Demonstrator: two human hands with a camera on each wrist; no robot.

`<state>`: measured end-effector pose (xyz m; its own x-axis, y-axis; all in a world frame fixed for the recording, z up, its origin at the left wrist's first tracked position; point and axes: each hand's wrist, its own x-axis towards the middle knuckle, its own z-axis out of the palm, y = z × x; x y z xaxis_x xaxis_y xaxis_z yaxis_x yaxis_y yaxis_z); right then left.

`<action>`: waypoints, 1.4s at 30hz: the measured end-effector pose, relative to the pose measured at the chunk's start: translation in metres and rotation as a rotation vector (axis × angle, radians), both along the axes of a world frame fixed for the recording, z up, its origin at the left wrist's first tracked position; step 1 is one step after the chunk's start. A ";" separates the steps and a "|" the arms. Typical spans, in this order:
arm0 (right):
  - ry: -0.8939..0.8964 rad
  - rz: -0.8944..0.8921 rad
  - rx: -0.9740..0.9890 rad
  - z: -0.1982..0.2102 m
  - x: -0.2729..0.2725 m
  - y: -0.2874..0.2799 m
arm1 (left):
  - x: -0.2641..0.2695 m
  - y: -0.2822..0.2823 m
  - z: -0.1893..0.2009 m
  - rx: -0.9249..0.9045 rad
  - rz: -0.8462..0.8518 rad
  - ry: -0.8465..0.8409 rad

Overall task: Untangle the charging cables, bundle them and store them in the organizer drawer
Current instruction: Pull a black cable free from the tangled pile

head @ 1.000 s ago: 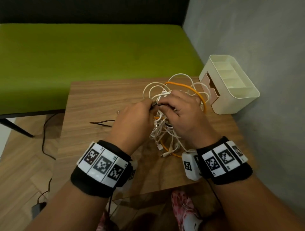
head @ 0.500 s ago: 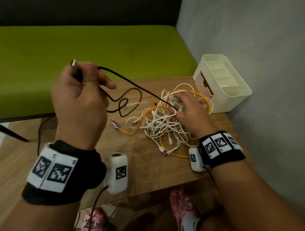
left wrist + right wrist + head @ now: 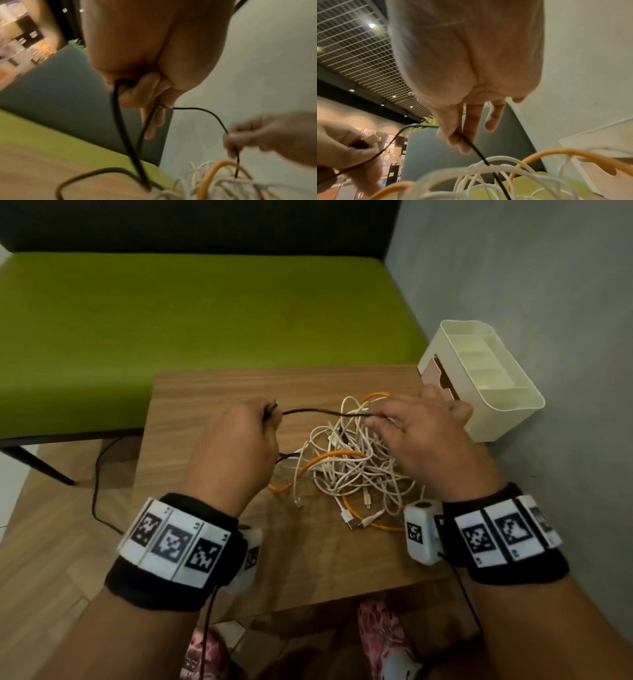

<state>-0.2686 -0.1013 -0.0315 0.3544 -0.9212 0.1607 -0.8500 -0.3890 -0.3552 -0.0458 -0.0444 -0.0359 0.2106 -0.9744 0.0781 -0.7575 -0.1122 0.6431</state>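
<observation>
Two hands work above a small wood-grain worktop (image 3: 212, 474), both on the same thin black cable (image 3: 318, 412). Your left hand (image 3: 236, 446) is closed around the plug end of it, the metal tip poking out past your knuckles toward the far edge of the worktop; in the left wrist view a loop of the black cable hangs down from under your curled fingers (image 3: 145, 88). Your right hand (image 3: 421, 440) pinches the same cable between thumb and forefinger, with the other fingers (image 3: 494, 116) spread loose and straight. The stretch of cable between your hands runs almost level above the worktop, then drops from your right hand into the pile.

That pile, a tangled heap of white charging cables (image 3: 352, 470), lies on the right half of the worktop, below and between your hands. A thicker orange cable (image 3: 329, 457) loops through it, and several loose plugs trail toward the near edge.

A cream plastic desk organizer with open top compartments (image 3: 496, 392) stands at the far right corner of the worktop. Its brown drawer front (image 3: 435, 371) faces the pile.

Beyond the far edge runs a green upholstered bench (image 3: 171, 320).
</observation>
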 end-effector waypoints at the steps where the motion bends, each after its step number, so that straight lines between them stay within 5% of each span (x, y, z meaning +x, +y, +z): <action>1: -0.013 -0.024 -0.101 0.000 0.001 0.001 | 0.000 0.002 0.002 -0.024 0.009 -0.158; 3: -0.144 0.018 -0.184 -0.005 0.004 0.001 | -0.006 0.008 0.011 -0.169 0.016 -0.306; 7: -0.372 0.170 -0.176 -0.018 0.024 0.006 | -0.036 0.020 0.021 -0.459 -0.140 -0.219; 11: -0.461 0.255 -0.135 -0.021 0.029 0.006 | -0.048 0.008 -0.003 -0.267 -0.284 -0.085; 16: -0.483 0.320 0.004 -0.025 0.032 0.009 | -0.035 -0.010 -0.002 -0.095 -0.160 -0.054; 19: -0.339 0.304 0.128 -0.035 0.026 0.005 | -0.027 -0.015 0.002 0.042 -0.189 -0.044; 21: -0.125 0.234 0.148 -0.042 0.015 -0.003 | -0.018 -0.014 0.010 0.112 -0.191 0.207; 23: -0.003 0.146 0.153 -0.045 0.004 -0.011 | -0.009 -0.010 0.023 0.085 -0.206 0.689; 25: -0.061 0.062 0.185 -0.045 -0.005 -0.016 | 0.001 -0.006 0.033 0.025 -0.235 1.071; 26: -0.139 0.033 0.211 -0.043 -0.009 -0.017 | 0.006 -0.006 0.033 0.007 -0.224 1.125; 28: -0.333 0.001 0.261 -0.037 -0.013 -0.015 | 0.013 -0.008 0.027 0.007 -0.113 0.963; 30: -0.478 0.006 0.238 -0.031 -0.015 -0.014 | 0.019 -0.012 0.018 0.087 0.019 0.522; 32: -0.519 0.043 0.132 -0.030 -0.014 -0.016 | 0.022 -0.012 0.010 0.175 0.089 0.146; 34: -0.458 0.082 0.042 -0.032 -0.007 -0.016 | 0.020 -0.007 0.009 0.062 0.103 -0.095; 37: -0.298 0.121 -0.026 -0.037 0.005 -0.012 | -0.001 0.001 0.019 -0.213 -0.038 -0.125; 42: -0.246 0.185 -0.119 -0.035 0.023 -0.002 | -0.040 -0.004 -0.003 -0.097 -0.310 -0.150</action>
<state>-0.2457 -0.1031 -0.0664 0.4514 -0.8143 0.3648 -0.6554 -0.5800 -0.4838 -0.0862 -0.0484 -0.0392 -0.1142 -0.9769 0.1806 -0.8327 0.1933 0.5189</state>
